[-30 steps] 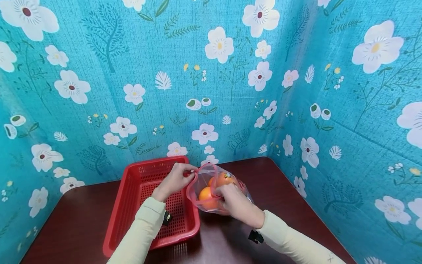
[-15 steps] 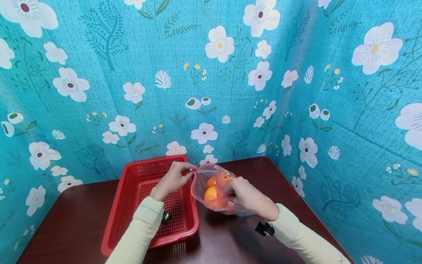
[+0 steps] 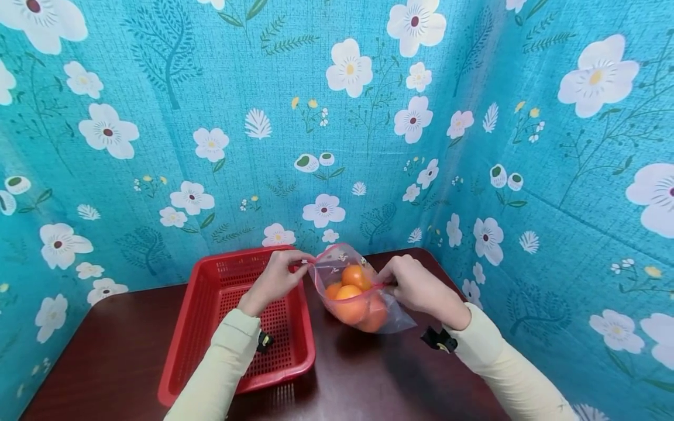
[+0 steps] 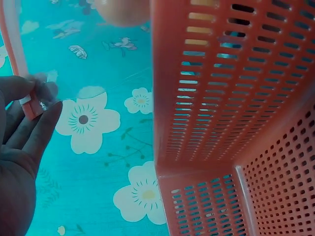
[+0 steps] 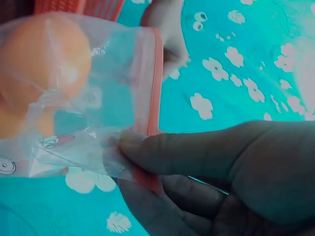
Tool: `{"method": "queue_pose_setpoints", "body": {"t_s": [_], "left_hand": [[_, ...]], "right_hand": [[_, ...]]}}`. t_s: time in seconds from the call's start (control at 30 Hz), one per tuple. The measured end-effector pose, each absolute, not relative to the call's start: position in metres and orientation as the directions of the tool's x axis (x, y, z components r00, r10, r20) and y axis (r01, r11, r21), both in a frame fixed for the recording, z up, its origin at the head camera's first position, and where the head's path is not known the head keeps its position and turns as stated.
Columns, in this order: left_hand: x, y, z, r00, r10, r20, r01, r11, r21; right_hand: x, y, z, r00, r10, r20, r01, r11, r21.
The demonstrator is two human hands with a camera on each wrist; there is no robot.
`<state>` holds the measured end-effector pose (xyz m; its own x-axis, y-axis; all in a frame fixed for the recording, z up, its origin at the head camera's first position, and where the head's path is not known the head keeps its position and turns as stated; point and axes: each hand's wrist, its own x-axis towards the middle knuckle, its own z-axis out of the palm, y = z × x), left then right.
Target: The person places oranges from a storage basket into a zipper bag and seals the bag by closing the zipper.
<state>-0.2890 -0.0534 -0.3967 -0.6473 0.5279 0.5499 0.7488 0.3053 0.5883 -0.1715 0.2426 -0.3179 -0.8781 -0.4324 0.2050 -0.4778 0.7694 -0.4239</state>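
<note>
A clear zip bag (image 3: 398, 320) with a red zip strip hangs between my two hands, several oranges (image 3: 350, 293) bunched inside it. Its mouth gapes open toward me. My left hand (image 3: 275, 282) pinches the left end of the strip; in the left wrist view, thumb and fingers (image 4: 47, 130) close on that corner. At the other end, my right hand (image 3: 421, 287) pinches the strip. The right wrist view shows the thumb (image 5: 182, 152) over the red zip strip (image 5: 156, 83) and fingers behind it, with an orange (image 5: 47, 59) seen through the plastic.
A red perforated plastic basket (image 3: 176, 345) stands left of the bag, under my left forearm; no fruit shows in it. Both rest on or over a dark brown table (image 3: 363, 389). A blue flowered cloth (image 3: 337, 117) covers the walls behind and to the right.
My right hand has moved right and away from me, drawing its end of the zip strip along. The bag's mouth has turned toward me, showing more of the oranges. My left hand stays nearly still.
</note>
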Motion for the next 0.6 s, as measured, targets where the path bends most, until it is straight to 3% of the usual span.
{"method": "queue_pose_setpoints", "body": {"t_s": [0.6], "left_hand": [[-0.265,-0.065,-0.372,-0.687,0.471,0.554,0.698,0.216,0.683]], "right_hand": [[-0.183,0.277,-0.291,-0.910,-0.353,0.217,-0.414,0.784,-0.463]]}}
